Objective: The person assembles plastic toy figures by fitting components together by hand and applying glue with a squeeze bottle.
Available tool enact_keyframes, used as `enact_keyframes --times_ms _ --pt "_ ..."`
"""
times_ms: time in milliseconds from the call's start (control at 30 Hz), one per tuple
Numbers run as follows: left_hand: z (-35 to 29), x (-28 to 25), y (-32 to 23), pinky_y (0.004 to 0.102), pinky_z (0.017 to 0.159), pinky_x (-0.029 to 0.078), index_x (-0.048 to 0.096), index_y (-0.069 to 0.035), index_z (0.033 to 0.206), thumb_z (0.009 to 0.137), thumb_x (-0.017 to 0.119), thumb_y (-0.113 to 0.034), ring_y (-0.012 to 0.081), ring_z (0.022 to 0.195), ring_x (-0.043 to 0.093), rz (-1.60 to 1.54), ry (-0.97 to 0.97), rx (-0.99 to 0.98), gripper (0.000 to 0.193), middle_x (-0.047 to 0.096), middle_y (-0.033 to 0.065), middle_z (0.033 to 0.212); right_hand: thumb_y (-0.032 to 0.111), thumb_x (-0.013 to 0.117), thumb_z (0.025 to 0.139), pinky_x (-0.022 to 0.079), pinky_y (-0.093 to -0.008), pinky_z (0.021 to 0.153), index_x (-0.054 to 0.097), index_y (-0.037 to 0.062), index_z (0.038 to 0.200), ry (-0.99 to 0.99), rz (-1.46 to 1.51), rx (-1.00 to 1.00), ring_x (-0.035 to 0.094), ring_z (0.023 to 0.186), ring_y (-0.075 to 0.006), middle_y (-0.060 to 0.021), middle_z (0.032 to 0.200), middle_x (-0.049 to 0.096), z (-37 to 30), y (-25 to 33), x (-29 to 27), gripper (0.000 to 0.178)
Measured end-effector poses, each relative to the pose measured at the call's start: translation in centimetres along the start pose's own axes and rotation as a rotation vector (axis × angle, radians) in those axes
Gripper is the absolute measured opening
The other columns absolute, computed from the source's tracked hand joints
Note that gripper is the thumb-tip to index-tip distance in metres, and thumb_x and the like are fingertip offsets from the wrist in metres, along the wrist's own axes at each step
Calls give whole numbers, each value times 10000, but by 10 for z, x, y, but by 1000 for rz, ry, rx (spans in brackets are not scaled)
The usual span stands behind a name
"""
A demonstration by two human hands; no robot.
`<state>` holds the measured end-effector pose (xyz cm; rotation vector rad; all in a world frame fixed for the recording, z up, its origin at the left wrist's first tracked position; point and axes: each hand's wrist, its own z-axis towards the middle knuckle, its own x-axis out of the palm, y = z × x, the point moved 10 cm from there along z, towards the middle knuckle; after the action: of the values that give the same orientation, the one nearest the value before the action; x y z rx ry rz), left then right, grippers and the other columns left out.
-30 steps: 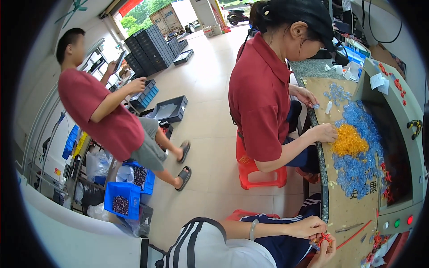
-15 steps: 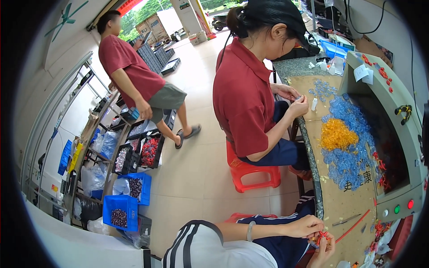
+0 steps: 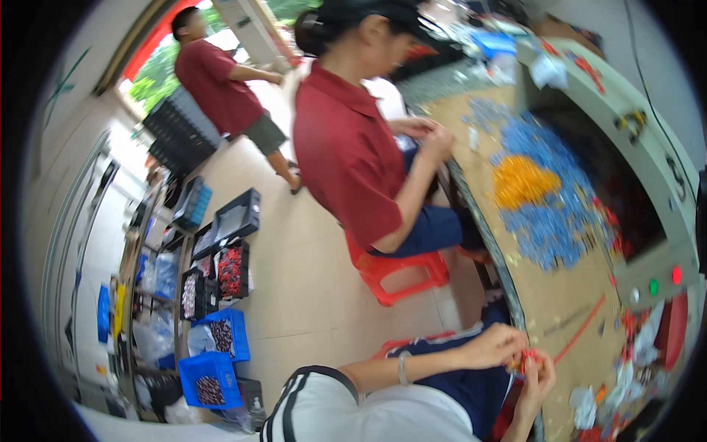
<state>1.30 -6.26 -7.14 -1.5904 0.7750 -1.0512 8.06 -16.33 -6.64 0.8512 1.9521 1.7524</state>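
Piece (image 3: 529, 361), small, red, irregular: held in a narrow fingertip grip between left hand (image 3: 498, 345) and right hand (image 3: 540, 376), near the surface (image 3: 549, 302) edge. Surface: flat, brown-topped, carrying loose heaps of translucent blue pieces (image 3: 541, 232) and amber pieces (image 3: 523, 182). Room: pale tiled floor (image 3: 294, 295), red stool (image 3: 398, 283).

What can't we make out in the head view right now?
Red piece: exact shape, head view; partly hidden by left hand and right hand.
Right forearm: cut off by head view's lower edge.
Thin grey tool on the table: type, head view; blur.
Co-worker's hands: anything held, head view; too small, blurred.
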Motion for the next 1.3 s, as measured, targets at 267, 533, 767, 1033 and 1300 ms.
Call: enact_keyframes --times_ms 267,533,767,1033,1300 --pt "11 -28 -26 190 452 342 574 2 779 1002 457 -203 35 521 467 203 -85 12 325 543 8 634 82 557 949 481 -231 829 581 -75 1144 65 143 70 603 932 -103 -82 1011 654 18 14 15 252" --pt "17 -2 -15 219 465 373 575 2 782 1000 481 -255 73 496 475 367 4 48 350 527 26 555 140 561 956 543 -260 705 596 -67 1046 51 236 169 655 812 -125 -110 916 684 6 0 -11 228" --pt "9 9 -48 259 539 465 591 23 915 872 646 -71 155 594 595 592 8 238 117 634 82 759 135 560 957 521 -240 734 596 -63 1056 20 288 115 646 812 -110 -101 916 682 4 -7 -18 224" --pt "2 17 -68 257 579 520 616 35 901 781 692 42 169 652 642 823 -2 593 143 648 106 806 80 585 917 584 -303 688 595 -63 1057 57 340 132 682 824 -172 -133 929 678 7 -4 -10 200" --pt "1 23 -70 270 551 515 613 20 878 730 679 71 203 634 638 923 97 614 170 648 113 802 111 604 887 597 -333 713 599 -57 1011 122 553 391 693 820 -219 -161 921 672 3 -24 -1 210"
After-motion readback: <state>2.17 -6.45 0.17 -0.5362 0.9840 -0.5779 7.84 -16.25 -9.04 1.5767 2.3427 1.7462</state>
